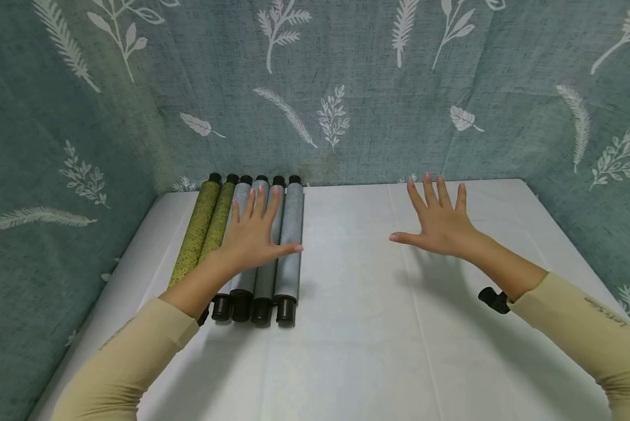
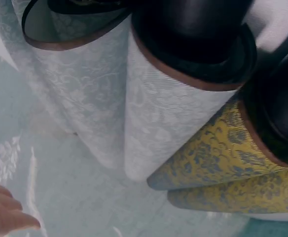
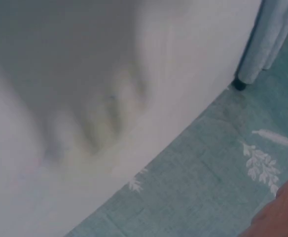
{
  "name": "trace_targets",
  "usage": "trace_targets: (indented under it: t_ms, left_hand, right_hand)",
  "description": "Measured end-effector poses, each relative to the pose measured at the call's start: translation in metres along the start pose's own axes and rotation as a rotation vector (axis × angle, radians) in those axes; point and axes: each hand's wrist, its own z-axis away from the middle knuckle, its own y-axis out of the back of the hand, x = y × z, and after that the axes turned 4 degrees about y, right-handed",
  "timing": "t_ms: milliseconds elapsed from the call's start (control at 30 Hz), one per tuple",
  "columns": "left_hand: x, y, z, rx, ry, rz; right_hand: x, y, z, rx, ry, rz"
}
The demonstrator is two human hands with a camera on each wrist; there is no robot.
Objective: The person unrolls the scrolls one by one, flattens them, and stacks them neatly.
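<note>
Several rolled-up scrolls lie side by side on the left half of the table, with black knobs at their ends. Two at the far left are yellow-green (image 1: 193,234); the others are grey-blue (image 1: 292,234). Over the middle of the row, my left hand (image 1: 251,237) is spread with straight fingers and holds nothing. It partly hides the scrolls beneath. Close up in the left wrist view, the yellow scroll (image 2: 218,148) and a pale scroll (image 2: 173,113) show a floral pattern. My right hand (image 1: 443,228), fingers also spread, hovers over the right half of the table, casting a shadow.
A white cloth covers the table (image 1: 357,351). Grey-green leaf-patterned fabric (image 1: 378,111) rises behind it and along both sides. A black wrist device (image 1: 493,300) is strapped at the right sleeve (image 1: 567,316).
</note>
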Motion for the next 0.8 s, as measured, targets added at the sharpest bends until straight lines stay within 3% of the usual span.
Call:
trace_targets:
  t_ms: [567,800]
  left_hand:
    - [-0.010,-0.012,0.006,0.000,0.016,0.054]
    - [-0.012,-0.021,0.008,0.022,0.002,0.134]
  right_hand:
    - [-0.021,-0.006,-0.014,0.014,0.048,-0.047]
    - [-0.030,-0.018,-0.016,-0.007,0.068,-0.088]
